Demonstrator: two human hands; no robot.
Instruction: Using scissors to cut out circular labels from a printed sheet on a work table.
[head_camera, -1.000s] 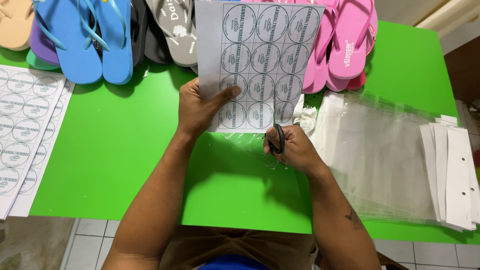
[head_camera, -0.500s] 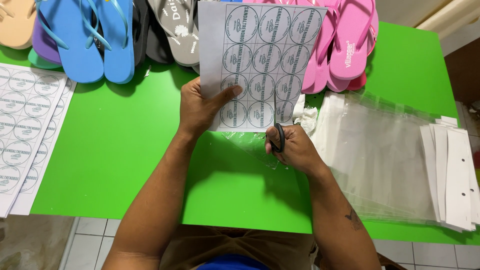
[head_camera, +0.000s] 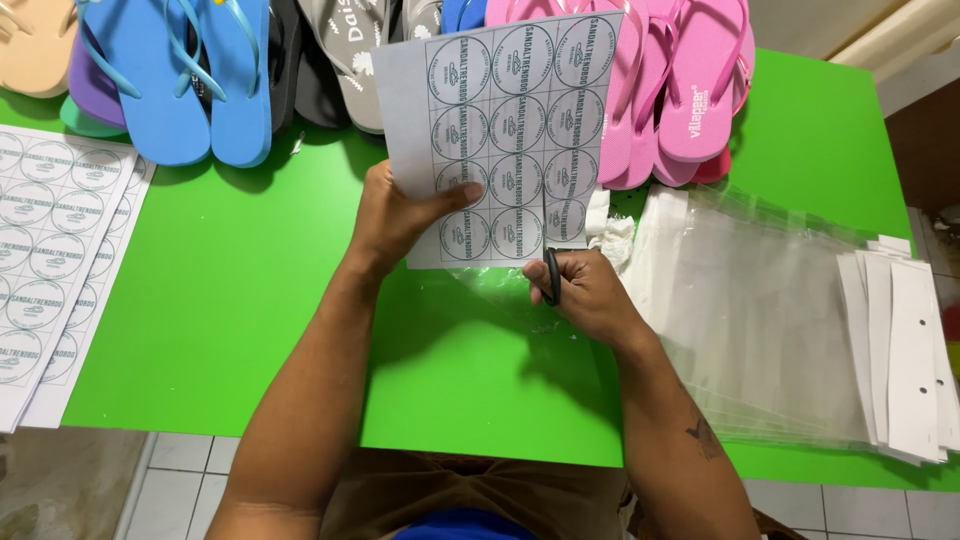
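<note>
Head view is showing us working over a green table (head_camera: 250, 300). Our left hand (head_camera: 400, 215) is pinching the label sheet (head_camera: 500, 130) at its near left edge, thumb lying across the printed circles, holding it up above the table. Our right hand (head_camera: 585, 290) is gripping black scissors (head_camera: 551, 275) just under the sheet's near edge. Clear bags (head_camera: 760, 320) are lying right; flip-flops (head_camera: 200, 70) are lining the far side.

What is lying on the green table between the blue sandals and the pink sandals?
In the head view, grey sandals lie between the blue sandals and the pink sandals; the held label sheet partly covers that stretch.
</note>
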